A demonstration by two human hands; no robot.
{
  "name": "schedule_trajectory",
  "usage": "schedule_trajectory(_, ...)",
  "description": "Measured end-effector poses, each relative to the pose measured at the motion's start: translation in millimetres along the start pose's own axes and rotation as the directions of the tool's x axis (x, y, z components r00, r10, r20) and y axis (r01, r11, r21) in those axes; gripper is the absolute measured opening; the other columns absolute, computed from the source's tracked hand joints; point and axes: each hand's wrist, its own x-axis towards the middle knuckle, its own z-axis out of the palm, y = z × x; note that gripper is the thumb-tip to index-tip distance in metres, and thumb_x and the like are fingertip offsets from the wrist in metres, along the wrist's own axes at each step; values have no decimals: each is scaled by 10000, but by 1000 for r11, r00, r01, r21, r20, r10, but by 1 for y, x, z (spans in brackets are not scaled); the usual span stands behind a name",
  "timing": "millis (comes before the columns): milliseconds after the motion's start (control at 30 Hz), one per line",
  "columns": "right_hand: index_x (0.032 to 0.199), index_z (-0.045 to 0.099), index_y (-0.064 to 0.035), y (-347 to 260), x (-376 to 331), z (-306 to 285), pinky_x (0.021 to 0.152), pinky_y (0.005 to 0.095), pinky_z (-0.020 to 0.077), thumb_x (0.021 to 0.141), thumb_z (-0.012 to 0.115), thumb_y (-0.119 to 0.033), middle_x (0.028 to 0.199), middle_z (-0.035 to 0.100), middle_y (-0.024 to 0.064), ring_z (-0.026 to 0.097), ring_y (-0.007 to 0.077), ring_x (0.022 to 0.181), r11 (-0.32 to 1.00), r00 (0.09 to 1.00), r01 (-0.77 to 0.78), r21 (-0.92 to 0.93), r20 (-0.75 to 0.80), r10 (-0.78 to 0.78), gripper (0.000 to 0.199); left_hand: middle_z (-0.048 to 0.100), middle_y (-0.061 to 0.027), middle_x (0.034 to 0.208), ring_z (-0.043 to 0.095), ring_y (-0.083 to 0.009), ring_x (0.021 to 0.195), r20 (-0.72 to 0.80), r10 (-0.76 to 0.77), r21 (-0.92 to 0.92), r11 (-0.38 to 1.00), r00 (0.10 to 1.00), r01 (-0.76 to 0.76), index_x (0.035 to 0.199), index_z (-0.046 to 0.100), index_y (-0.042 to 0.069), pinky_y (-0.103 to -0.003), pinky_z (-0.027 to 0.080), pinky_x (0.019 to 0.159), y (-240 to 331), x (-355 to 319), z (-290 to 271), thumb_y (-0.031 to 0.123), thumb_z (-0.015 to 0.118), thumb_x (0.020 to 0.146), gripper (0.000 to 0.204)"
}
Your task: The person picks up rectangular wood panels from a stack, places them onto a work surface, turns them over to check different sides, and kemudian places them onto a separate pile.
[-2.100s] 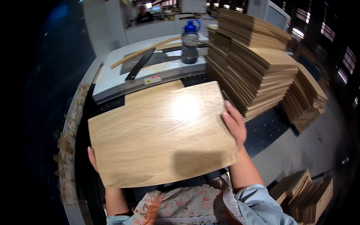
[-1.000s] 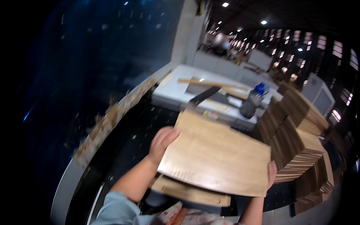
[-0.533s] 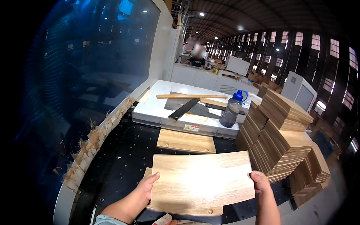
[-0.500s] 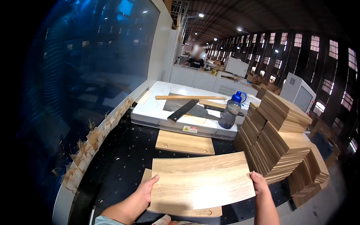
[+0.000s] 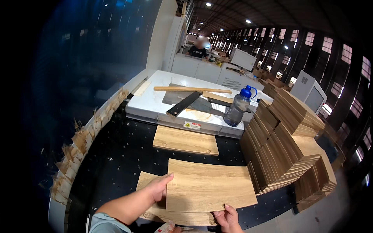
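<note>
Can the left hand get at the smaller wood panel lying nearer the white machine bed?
Probably yes, once it lets go. The left hand grips the held wood panel; the smaller panel lies flat ahead on the black table, nothing between.

Pale oak-grain panel (image 5: pixel 210 186), black table (image 5: pixel 116 155), blue-capped bottle (image 5: pixel 237 108).

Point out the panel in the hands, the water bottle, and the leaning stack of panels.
wood panel (image 5: pixel 210 186), head view, middle of its top face
water bottle (image 5: pixel 237 108), head view, its clear body
stack of panels (image 5: pixel 285 155), head view, layered edges of the pile
</note>
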Motion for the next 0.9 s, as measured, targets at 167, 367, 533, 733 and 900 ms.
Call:
schedule_trajectory(167, 1292, 407, -5, -8, -29, -22, 933, 459, 468, 716, 613, -76, 1237, 546, 154, 538, 317, 1131, 1000, 988, -6, 14, -154, 8, 616, 635, -90, 915, 602, -237, 829, -100, 363, 608, 759, 926, -232, 1027, 588, 73, -370, 490, 746, 33, 73, -79, 319, 554, 901, 278)
schedule_trajectory(367, 1312, 388, -29, -23, -67, -5, 1000, 495, 395, 710, 592, -61, 1267, 525, 134, 499, 316, 1176, 993, 950, 107, -49, -288, -116, 636, 487, -143, 1226, 430, -325, 1171, 66, 682, 956, -252, 729, 149, 1162, 548, 171, -398, 394, 963, 83, 117, -117, 232, 693, 757, 434)
schedule_trajectory(533, 1336, 383, -61, -21, -79, 6, 1060, 470, 362, 709, 539, 5, 1302, 506, 114, 467, 272, 1223, 984, 927, 178, -12, -334, -171, 649, 461, -120, 1280, 349, -312, 1280, 31, 546, 981, -179, 837, 80, 1038, 623, 181, -450, 337, 1030, 95, 141, -119, 198, 697, 732, 315)
schedule_trajectory(733, 1312, 417, -51, -25, -74, -10, 1025, 446, 412, 736, 534, 3, 1285, 525, 112, 500, 265, 1193, 970, 926, 231, 73, -323, -196, 591, 513, -76, 1174, 366, -272, 1262, 340, 556, 891, -448, 758, -71, 925, 662, 137, -507, 314, 1023, 75, 161, -121, 178, 666, 721, 208)
schedule_trajectory(900, 1293, 440, -45, -30, -65, -5, 997, 428, 443, 752, 543, -9, 1274, 536, 110, 516, 266, 1176, 980, 978, 156, 122, -159, -135, 552, 522, -68, 1135, 392, -242, 1237, 357, 475, 867, -490, 804, -96, 915, 649, 103, -484, 322, 1022, 77, 159, -103, 131, 604, 747, 177)
